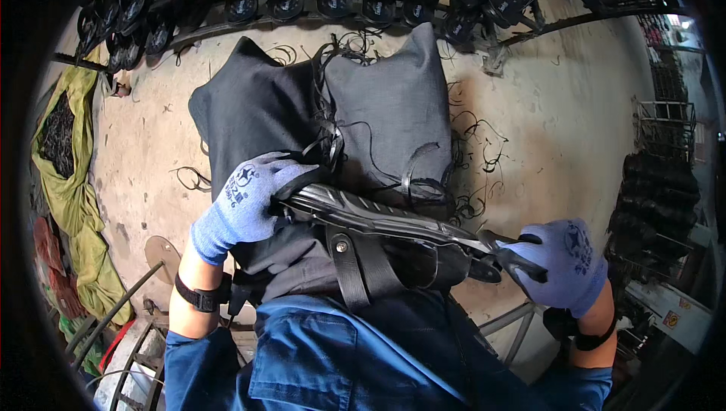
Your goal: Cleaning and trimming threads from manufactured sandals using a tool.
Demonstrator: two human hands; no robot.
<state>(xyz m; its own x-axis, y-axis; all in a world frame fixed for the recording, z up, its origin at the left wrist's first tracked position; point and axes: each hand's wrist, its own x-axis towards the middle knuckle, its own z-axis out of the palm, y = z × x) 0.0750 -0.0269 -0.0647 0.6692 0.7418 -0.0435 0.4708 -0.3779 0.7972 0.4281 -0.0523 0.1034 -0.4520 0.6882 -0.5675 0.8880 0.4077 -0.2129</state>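
So the backdrop is a concrete floor (556,131), and the biggest thing in close is the dark grey cloth (389,108) bunched over the person's knees. The black sandal (367,218) is right in front of the lap, tipped on edge and stretched left to right between both hands, slanting down toward the right.

Handling-wise I'd bet on light, rubbery, springy stuff: firm along the ribbed sole edge, a bit bendy through the middle, hard to break. The finish has a sheen, so maybe slightly slick, but the gloves' dark palm coating should grip fine. I'd take hold of the thick left end and steady the narrower right one, rather than pinching the thin rim.

Left hand (253,203) is wrapped snugly on that left end, thumb side toward the middle, clearly grasping it. Right hand (563,263) is curled tight at the other end, fingers bent in, no spread at all. Can't tell whether it's got the sandal itself or some small tool tucked in there, too dark.

Smallest stuff: thin black strips (491,154) curling on the floor right of the cloth, plus a few lying across it.
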